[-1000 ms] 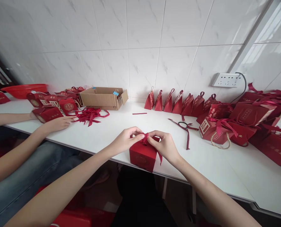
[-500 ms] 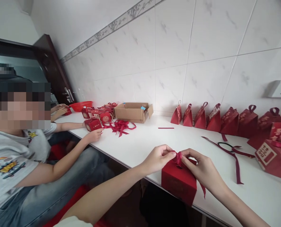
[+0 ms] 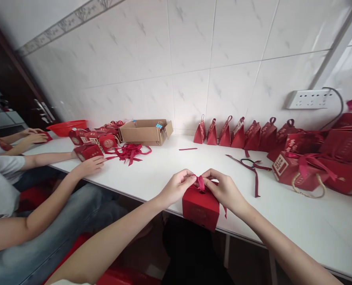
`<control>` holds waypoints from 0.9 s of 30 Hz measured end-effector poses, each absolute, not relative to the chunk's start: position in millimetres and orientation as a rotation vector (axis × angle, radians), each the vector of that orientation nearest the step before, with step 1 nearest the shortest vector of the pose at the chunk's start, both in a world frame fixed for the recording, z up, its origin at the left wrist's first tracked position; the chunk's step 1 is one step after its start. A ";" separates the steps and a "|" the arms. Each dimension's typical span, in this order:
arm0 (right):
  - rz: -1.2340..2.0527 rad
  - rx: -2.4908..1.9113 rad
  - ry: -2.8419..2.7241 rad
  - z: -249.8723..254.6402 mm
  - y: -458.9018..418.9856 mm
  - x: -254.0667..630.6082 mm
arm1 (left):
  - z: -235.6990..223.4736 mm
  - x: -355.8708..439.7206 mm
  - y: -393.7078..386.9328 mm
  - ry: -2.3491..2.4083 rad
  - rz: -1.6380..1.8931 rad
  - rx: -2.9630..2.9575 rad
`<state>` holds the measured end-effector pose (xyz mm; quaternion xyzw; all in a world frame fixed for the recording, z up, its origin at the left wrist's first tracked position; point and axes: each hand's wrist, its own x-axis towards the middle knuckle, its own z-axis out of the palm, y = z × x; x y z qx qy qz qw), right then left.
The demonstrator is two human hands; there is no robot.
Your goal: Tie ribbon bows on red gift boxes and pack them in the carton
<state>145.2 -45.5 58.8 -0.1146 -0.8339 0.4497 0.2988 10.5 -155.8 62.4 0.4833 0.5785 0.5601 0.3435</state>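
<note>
A small red gift box (image 3: 200,208) stands at the near edge of the white table (image 3: 170,170), with a red ribbon (image 3: 201,183) rising from a hole in its top. My left hand (image 3: 178,186) pinches the ribbon from the left. My right hand (image 3: 225,190) pinches it from the right, and a ribbon tail hangs down below that hand. Both hands rest on the top of the box.
A person sits to my left; one hand (image 3: 89,165) lies by a red box (image 3: 88,152). A ribbon pile (image 3: 131,151), a cardboard box (image 3: 144,131), a red basin (image 3: 66,127), a row of red pouches (image 3: 238,134), larger red boxes (image 3: 306,168) and a loose dark ribbon (image 3: 251,168) lie around.
The view has swung back to the right and down, away from the person beside me. My hands have stayed pinched on the ribbon above the box.
</note>
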 end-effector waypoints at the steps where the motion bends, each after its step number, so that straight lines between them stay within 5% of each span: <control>1: 1.215 -0.312 -2.195 58.4 -44.4 145.1 | 62.4 10.6 -155.8 1.507 1.450 1.260; 27: 1.325 -0.187 -2.262 65.5 -33.8 161.1 | 58.7 18.2 -151.0 1.675 1.417 1.325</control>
